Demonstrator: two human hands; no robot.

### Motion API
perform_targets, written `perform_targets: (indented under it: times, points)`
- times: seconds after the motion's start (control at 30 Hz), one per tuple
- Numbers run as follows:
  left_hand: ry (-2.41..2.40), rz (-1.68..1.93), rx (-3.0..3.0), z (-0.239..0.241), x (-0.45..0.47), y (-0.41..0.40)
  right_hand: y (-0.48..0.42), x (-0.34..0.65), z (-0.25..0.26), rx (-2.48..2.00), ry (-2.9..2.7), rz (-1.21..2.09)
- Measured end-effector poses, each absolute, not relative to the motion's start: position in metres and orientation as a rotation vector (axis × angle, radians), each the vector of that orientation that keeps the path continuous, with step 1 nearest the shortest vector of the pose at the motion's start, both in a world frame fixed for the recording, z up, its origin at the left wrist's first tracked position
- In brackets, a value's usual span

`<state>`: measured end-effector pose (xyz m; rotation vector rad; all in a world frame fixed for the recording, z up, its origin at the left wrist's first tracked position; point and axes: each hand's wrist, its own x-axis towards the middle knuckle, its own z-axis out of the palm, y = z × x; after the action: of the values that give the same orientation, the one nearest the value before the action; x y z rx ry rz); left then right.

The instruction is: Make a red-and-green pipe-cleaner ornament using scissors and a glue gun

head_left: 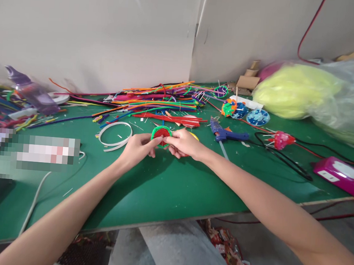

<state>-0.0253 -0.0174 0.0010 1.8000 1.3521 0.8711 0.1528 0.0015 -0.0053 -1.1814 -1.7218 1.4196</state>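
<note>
While both hands pinch it from either side, the red disc (161,133) with the green rim sits over the green table (160,188), roughly mid-table. Can't tell if it touches the top. Fingertips of the left hand (137,147) are closed on its left edge and the right hand (184,143) is clamped on its right edge. Just left of the hands lies a white hoop (115,135), and farther back there's a messy pile of pipe cleaners (161,102). A blue glue gun (226,134) is just right of the right hand, with a pink power strip (342,176) way off right and a yellow bag (296,91) far right.
</note>
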Motion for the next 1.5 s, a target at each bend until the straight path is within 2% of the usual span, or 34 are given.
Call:
perform_targets:
  times: [0.2,0.43,0.67,0.83,0.97,1.1,1.27,1.5]
  points:
    - [1.322,0.855,1.687,-0.005,-0.028,-0.012,0.002,0.158,-0.001,-1.087,-1.863,1.488]
    - [1.408,0.836,1.749,-0.004,-0.028,-0.013,0.000,0.158,-0.001,-1.140,-1.962,1.139]
    - [1.503,0.857,1.816,0.001,-0.025,-0.016,-0.001,0.155,-0.005,-1.161,-1.973,0.956]
    - [1.542,1.017,2.113,-0.004,-0.032,-0.013,0.003,0.160,-0.006,-1.051,-1.969,0.903]
    - [1.353,1.230,2.383,-0.006,-0.038,-0.012,0.006,0.162,-0.008,-0.977,-1.994,0.983]
    - [1.187,1.285,2.442,-0.004,-0.039,-0.013,0.002,0.159,-0.010,-0.877,-2.062,0.720]
    - [1.222,1.248,2.105,-0.004,-0.034,-0.012,0.001,0.163,-0.014,-0.878,-2.128,0.145]
    - [0.999,1.041,1.171,0.002,-0.031,-0.009,0.011,0.171,-0.022,-0.870,-2.064,-0.016]
